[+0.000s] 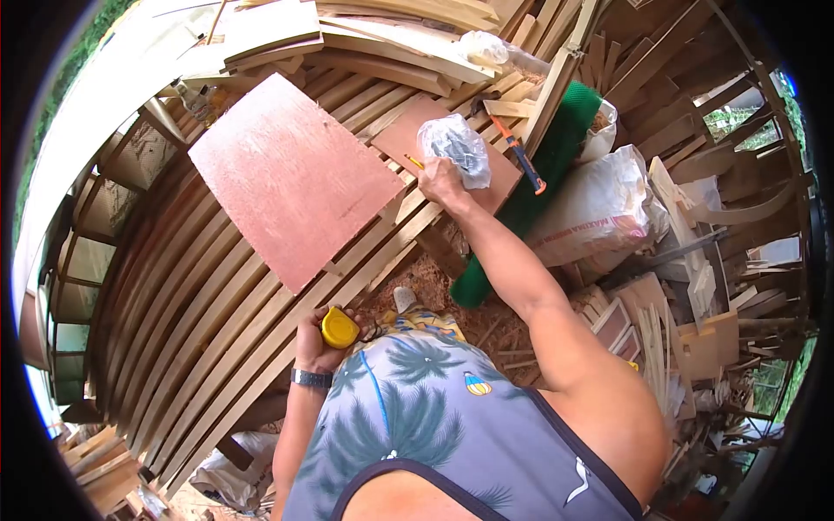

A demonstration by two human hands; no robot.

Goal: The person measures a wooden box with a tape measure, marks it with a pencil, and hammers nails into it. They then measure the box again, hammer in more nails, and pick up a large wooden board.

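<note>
Close to my body, my left hand [318, 344] is wrapped round a yellow tape measure [340, 327]. My right hand [441, 182] reaches forward, its fingers closed on a yellow pencil [414, 162] whose end sticks out to the left. Right at those fingers sits a clear plastic bag [453, 149] with dark contents, resting on a small plywood piece [499, 178]. A larger reddish plywood sheet [291, 178] lies across the wooden slats to the left of the right hand. An orange and black handled tool [524, 161] lies beside the bag.
Long wooden slats [234, 321] run beneath the plywood. A rolled green mesh [565, 130] and a stuffed white sack [595, 208] lie on the right. Stacked boards [391, 43] fill the far side. Sawdust covers the ground [434, 291] by my foot.
</note>
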